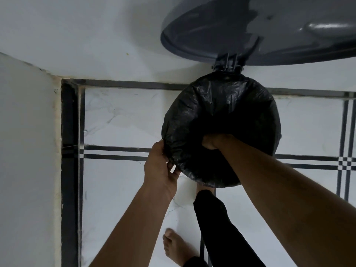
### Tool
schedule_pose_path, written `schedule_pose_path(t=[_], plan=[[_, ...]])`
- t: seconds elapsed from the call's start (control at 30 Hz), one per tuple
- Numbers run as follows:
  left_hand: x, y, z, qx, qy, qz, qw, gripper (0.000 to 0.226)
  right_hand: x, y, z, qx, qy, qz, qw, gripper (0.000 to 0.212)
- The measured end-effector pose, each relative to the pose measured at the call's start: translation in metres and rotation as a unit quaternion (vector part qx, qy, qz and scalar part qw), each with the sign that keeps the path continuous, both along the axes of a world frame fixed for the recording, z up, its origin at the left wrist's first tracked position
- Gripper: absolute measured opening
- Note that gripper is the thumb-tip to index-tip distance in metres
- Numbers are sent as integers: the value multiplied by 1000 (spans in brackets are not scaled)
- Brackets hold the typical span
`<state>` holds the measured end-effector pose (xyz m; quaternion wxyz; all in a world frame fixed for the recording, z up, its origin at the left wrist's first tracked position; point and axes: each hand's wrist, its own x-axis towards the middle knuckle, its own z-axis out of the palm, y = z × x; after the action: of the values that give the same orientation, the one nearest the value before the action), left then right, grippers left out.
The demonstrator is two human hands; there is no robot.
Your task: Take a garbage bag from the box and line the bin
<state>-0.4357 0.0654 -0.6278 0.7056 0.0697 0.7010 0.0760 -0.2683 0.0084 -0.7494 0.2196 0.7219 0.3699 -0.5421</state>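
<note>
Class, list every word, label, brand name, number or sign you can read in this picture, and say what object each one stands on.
None: no readable text shows anywhere.
Crinkled black plastic garbage bag: plain, no print.
Raised round grey plastic bin lid: only glare, no label.
White wall and white floor tiles with black stripes: pattern only, no writing.
</note>
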Motion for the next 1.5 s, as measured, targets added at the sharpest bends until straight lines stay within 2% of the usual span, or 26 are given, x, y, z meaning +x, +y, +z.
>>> schedule_pose_path(t=[0.13,0.23,0.3,0.33,0.37,0.4,0.47,0.5,0.57,0.6,0.63,0.67,0.7,0.77,0.9,0.97,1.03,1.17,1.23,1.33,1.43,1.5], plan=[[1,0,12,-3,24,-8,1000,34,0,-7,43,19,1,-38,999,39],[4,1,33,34,94,-60,993,26,4,-13,101,66,2,-68,995,37],[11,-1,63,165,140,-131,967,19,8,-21,145,137,4,-79,987,36],[15,-2,84,268,137,-177,937,18,11,-26,169,192,-6,-73,979,34],[18,-2,107,384,118,-235,885,20,13,-31,195,257,-30,-76,963,32],[23,0,132,493,90,-295,814,27,15,-37,223,331,-63,-97,936,30],[37,10,173,657,30,-388,646,43,19,-51,281,479,-151,-143,853,28],[46,18,189,705,10,-422,569,48,23,-56,308,540,-200,-157,802,27],[69,33,210,745,4,-496,445,56,35,-62,345,617,-289,-136,720,26],[79,41,212,746,18,-539,391,59,45,-62,352,628,-318,-100,703,30],[87,47,212,737,34,-581,343,61,56,-60,355,622,-322,-64,711,39],[93,53,210,723,44,-617,309,61,67,-58,354,601,-299,-30,741,47],[97,58,206,706,45,-644,292,60,76,-55,351,568,-257,-6,782,54],[98,68,202,687,29,-670,279,57,88,-53,346,505,-174,4,845,61],[79,65,199,658,-7,-715,235,58,78,-67,354,426,-106,-3,898,65],[62,53,192,634,-13,-743,216,59,60,-79,349,384,-121,41,914,68],[43,35,180,611,-9,-762,215,58,36,-95,333,362,-139,63,919,68],[10,-1,146,611,22,-760,222,62,-7,-129,286,387,-193,63,899,65],[-6,-21,129,609,36,-753,245,61,-27,-141,263,390,-202,46,897,64],[-24,-58,119,571,74,-757,308,62,-53,-156,244,357,-183,46,915,62],[-34,-84,125,481,110,-787,371,63,-70,-157,251,313,-133,-38,940,59],[-36,-95,138,434,110,-792,416,61,-77,-155,270,299,-90,-105,944,46]])
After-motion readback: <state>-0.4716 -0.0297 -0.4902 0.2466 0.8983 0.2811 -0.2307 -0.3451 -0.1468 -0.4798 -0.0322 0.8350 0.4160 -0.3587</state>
